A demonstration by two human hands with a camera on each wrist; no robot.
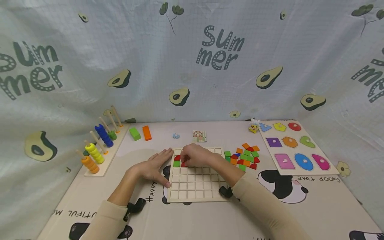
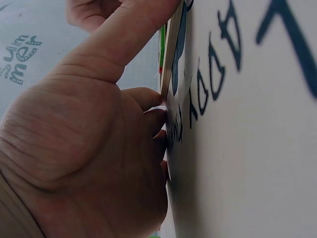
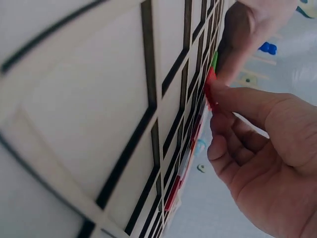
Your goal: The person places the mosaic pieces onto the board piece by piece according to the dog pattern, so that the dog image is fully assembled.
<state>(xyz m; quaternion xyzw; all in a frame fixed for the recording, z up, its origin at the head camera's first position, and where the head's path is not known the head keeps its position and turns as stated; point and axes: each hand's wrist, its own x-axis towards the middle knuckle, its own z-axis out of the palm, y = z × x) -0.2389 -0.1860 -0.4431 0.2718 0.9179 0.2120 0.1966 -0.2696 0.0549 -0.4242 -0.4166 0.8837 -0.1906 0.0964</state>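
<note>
A pale wooden grid board (image 1: 198,201) lies on the table. My right hand (image 1: 196,155) is over its upper left part, with thumb and fingertips pinching a small red tile (image 3: 210,90) right at a cell. Just left of it, a green tile (image 1: 176,163) sits in the leftmost column, and a red piece (image 1: 177,157) sits in the cell above. My left hand (image 1: 153,169) rests along the board's left edge with its fingers stretched forward, the thumb touching the edge lower down. The right hand hides part of the board's upper rows.
Loose coloured tiles (image 1: 244,158) are scattered right of the board. Beyond them lies a shape puzzle board (image 1: 288,150). At left stands a peg stand with coloured rings (image 1: 94,153). Green (image 1: 135,133) and orange (image 1: 147,133) blocks, a small pattern card (image 1: 199,136) and figurines (image 1: 254,125) sit behind.
</note>
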